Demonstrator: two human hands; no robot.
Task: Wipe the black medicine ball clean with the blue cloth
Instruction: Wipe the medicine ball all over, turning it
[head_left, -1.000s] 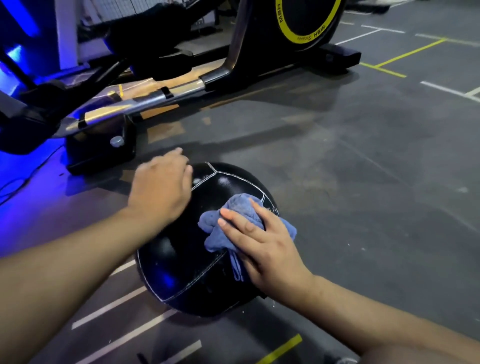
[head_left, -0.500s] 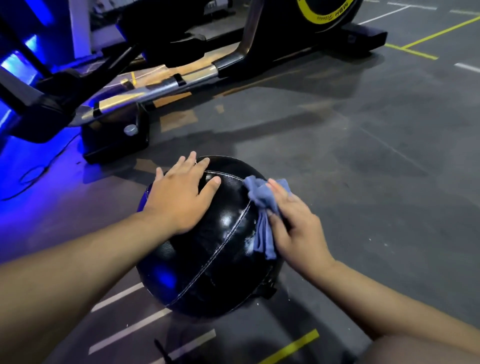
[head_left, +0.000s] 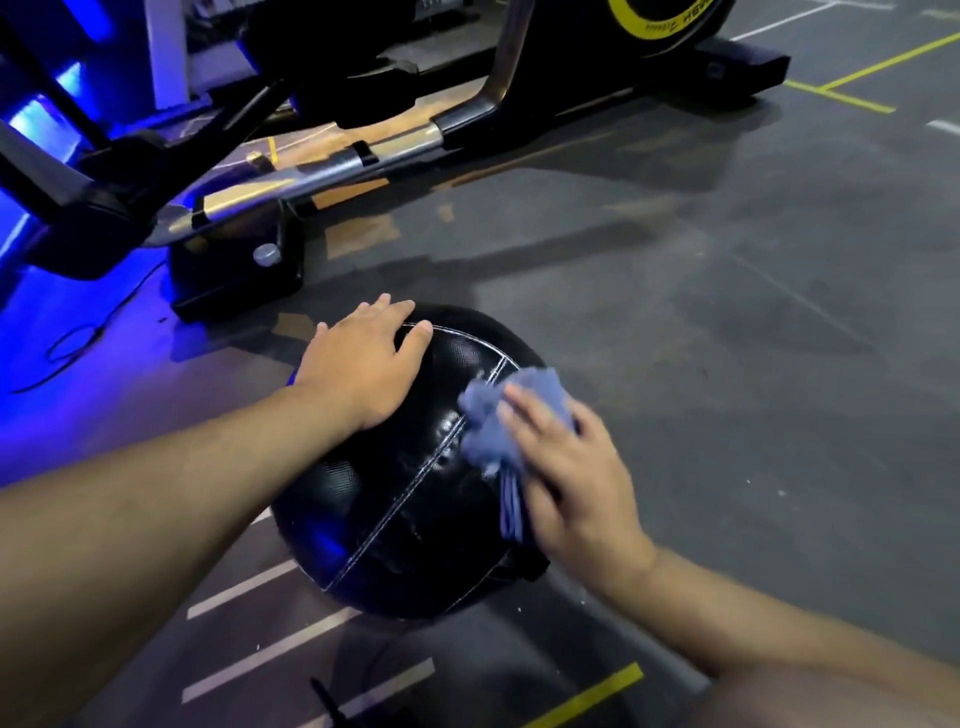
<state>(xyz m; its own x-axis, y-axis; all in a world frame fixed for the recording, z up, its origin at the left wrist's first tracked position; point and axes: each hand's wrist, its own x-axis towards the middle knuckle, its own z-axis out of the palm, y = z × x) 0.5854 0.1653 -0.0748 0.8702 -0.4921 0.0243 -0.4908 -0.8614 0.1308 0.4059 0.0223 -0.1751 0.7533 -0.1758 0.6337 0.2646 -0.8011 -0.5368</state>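
The black medicine ball (head_left: 395, 499), shiny with pale stitched seams, rests on the grey gym floor in front of me. My left hand (head_left: 363, 358) lies flat on its upper left side, fingers spread, holding nothing. My right hand (head_left: 566, 478) presses the crumpled blue cloth (head_left: 498, 415) against the ball's upper right side; the hand is blurred and a strip of cloth hangs down beside it.
A black exercise machine (head_left: 332, 171) with a silver rail and a black foot block (head_left: 234, 270) stands just beyond the ball to the left. Its yellow-ringed flywheel (head_left: 670, 21) is at the top. A thin cable (head_left: 78, 353) lies on the blue-lit floor at left.
My right hand with the cloth has swept from the ball's front over to its right side and is still moving there. My left hand shifted further onto the ball's top and spread flat.
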